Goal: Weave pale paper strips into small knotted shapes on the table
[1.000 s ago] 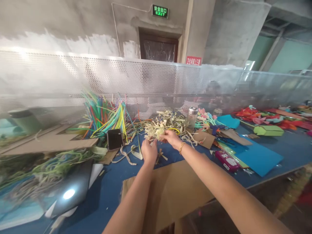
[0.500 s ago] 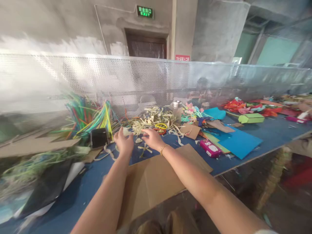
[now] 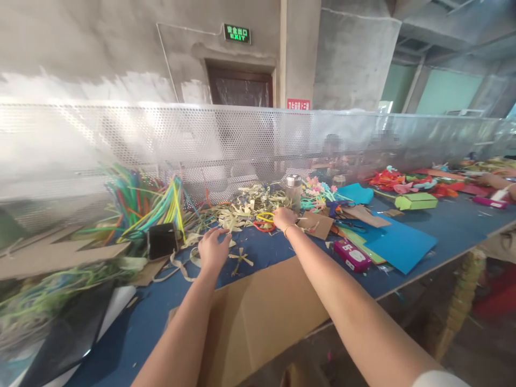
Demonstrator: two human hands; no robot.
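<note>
My left hand (image 3: 213,248) lies over the blue table (image 3: 161,317) with its fingers spread, holding nothing, beside a small folded straw piece (image 3: 240,259). My right hand (image 3: 283,217) reaches farther out to a yellow loop (image 3: 264,217) and a red loop (image 3: 263,228) at the edge of a heap of pale paper strips (image 3: 248,204). Its fingers are curled downward; what they grip is hidden. A gold bracelet sits on that wrist.
A black phone (image 3: 162,241) lies left of my left hand, by a bundle of coloured sticks (image 3: 153,201). A clear jar (image 3: 293,191), brown cardboard sheet (image 3: 258,317), pink box (image 3: 352,255), blue paper (image 3: 399,242) and green box (image 3: 416,201) lie around. A perforated metal screen (image 3: 242,140) backs the table.
Both hands let go of the clump of pale strips. My right hand moved farther out to the coloured loops. My left hand opened and stayed near the phone.
</note>
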